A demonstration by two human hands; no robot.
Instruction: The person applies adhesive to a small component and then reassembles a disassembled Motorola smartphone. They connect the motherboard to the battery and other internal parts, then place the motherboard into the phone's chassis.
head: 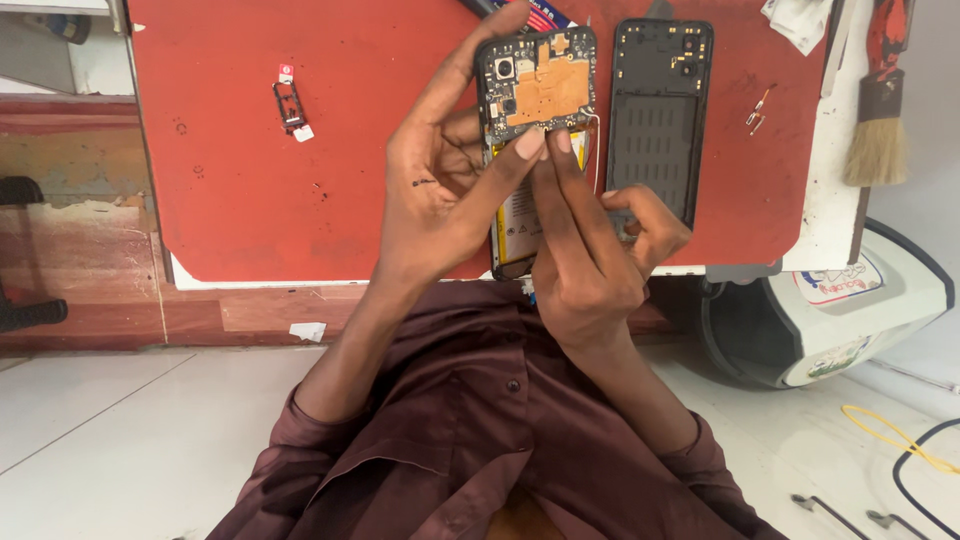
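Nearest the camera: a maroon buttoned shirt (470,440), sleeves pushed up the forearms, over a pale tiled floor (120,430). On the floor at right, one yellow cable (900,435) and one black cable (925,450), plus a white-and-black rounded appliance (850,310) bearing two coloured oval labels, one on its top and one lower on its side.

Two hands were at work, both on one opened phone (535,90). Left hand (440,190) gripped the phone from its left edge, index finger up along the top corner, thumb pressed across onto the circuit board's lower edge. Right hand (590,260) was partly clenched, index finger extended so its tip touched the board just beside the left thumb; whether it pinched anything could not be told. The phone was held tilted just above the red mat (250,180), back removed: one dark board with a copper-coloured shield, one camera lens, and a yellow-and-white battery showing below between the hands.

Just right of the phone, one black back cover (660,110) lay flat on the mat, inside face up. Left on the mat: one small black tray (290,105) with a red-and-white tag at its top. Far right: a few small loose metal parts (758,112), one crumpled white cloth (800,20), and one brush (878,110) with pale bristles on the white tabletop (825,200) edge.
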